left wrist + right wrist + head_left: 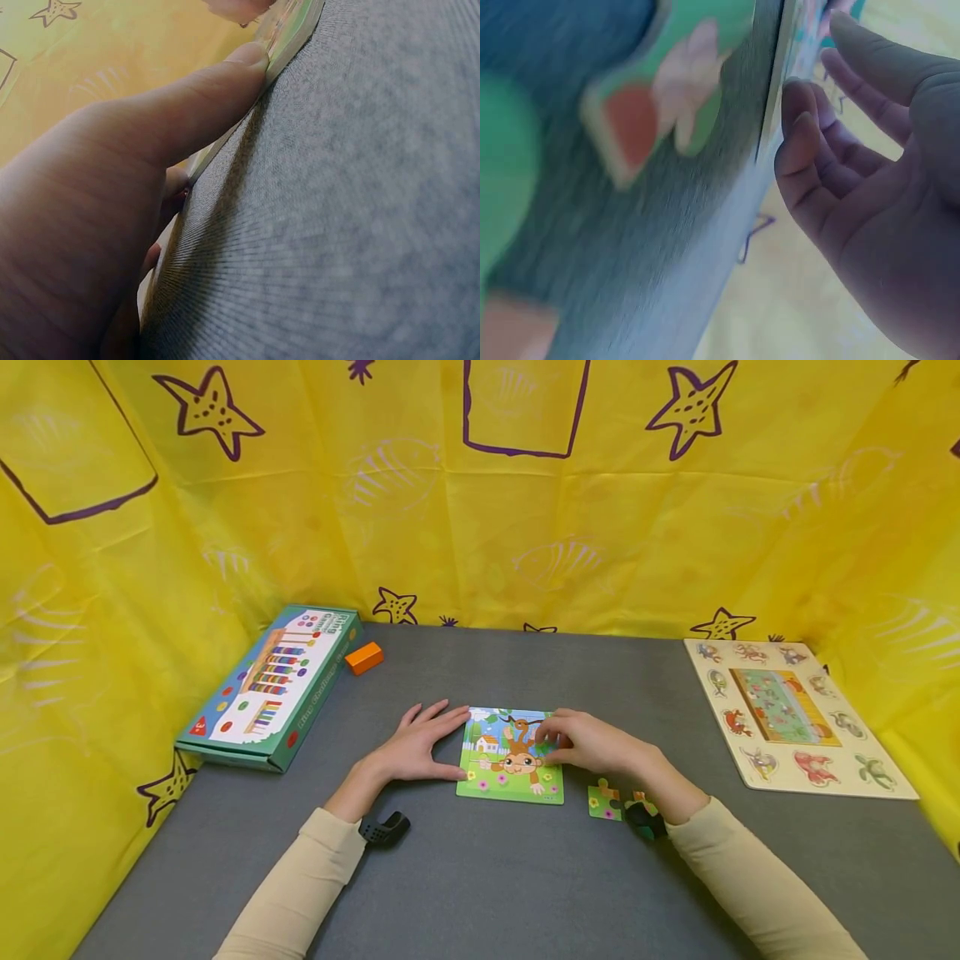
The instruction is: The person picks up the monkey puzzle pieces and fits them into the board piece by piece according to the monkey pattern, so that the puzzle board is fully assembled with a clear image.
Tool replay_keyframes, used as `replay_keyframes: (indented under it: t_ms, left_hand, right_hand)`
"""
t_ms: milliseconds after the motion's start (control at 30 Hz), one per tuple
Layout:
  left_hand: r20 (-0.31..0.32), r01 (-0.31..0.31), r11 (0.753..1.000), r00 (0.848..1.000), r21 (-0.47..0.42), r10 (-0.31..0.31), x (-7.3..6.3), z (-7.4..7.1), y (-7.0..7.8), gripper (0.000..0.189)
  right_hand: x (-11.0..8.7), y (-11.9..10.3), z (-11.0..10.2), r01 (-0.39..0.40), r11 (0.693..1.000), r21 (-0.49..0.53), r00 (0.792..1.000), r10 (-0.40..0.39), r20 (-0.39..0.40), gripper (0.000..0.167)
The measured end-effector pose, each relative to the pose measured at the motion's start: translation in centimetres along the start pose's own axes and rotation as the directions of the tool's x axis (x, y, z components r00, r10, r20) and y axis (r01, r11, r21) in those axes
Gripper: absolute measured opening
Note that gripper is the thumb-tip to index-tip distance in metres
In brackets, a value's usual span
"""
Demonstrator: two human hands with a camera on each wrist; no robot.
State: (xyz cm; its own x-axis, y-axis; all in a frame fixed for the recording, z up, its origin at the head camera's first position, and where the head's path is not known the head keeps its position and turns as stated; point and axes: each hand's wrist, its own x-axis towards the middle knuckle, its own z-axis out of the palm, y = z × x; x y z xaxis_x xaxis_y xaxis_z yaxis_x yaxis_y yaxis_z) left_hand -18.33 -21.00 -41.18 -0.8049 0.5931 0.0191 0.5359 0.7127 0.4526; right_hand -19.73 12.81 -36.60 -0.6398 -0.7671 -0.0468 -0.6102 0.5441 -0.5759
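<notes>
A square jigsaw puzzle (506,781) with a monkey picture lies on the grey table in the head view. My left hand (420,747) is spread at its left side, thumb at the lower left edge and fingertips at the upper left corner. The left wrist view shows the thumb (217,94) laid along the puzzle's rim. Over the puzzle's right side is my right hand (592,739), fingers bent with their tips on the picture; no loose piece shows between them. Loose puzzle pieces (604,802) lie beneath the right wrist, partly hidden by its dark strap.
A green game box (281,693) stands at the left, with an orange block (364,658) beside it. To the right lies a wooden board with sea animals (810,768). Yellow patterned cloth (480,543) surrounds the table.
</notes>
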Motion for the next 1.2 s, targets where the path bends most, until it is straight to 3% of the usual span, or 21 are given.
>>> replay_keyframes:
  t_ms: [333, 667, 933, 1200]
  left_hand:
    - [-0.008, -0.002, 1.000, 1.000, 0.007, 0.002, -0.1, 0.0, -0.1, 0.100]
    - [-0.020, -0.012, 1.000, 1.000, 0.002, 0.012, 0.1, 0.1, -0.2, 0.099]
    - [-0.017, -0.007, 1.000, 1.000, 0.002, 0.007, 0.0, 0.1, -0.1, 0.100]
    - [-0.011, -0.002, 1.000, 1.000, -0.001, 0.002, 0.1, 0.1, -0.1, 0.101]
  right_hand:
    - [-4.5, 2.1, -2.3, -0.024, 0.998, 0.059, 0.998, 0.027, -0.059, 0.033]
    - [-8.6, 2.8, -3.4, -0.118, 0.988, 0.096, 0.989, 0.126, -0.082, 0.032]
    - [-8.6, 2.4, -1.7, -0.104, 0.994, 0.039, 0.995, 0.104, 0.000, 0.033]
    - [-7.8, 0.9, -0.4, -0.120, 0.991, -0.067, 0.993, 0.120, -0.007, 0.049]
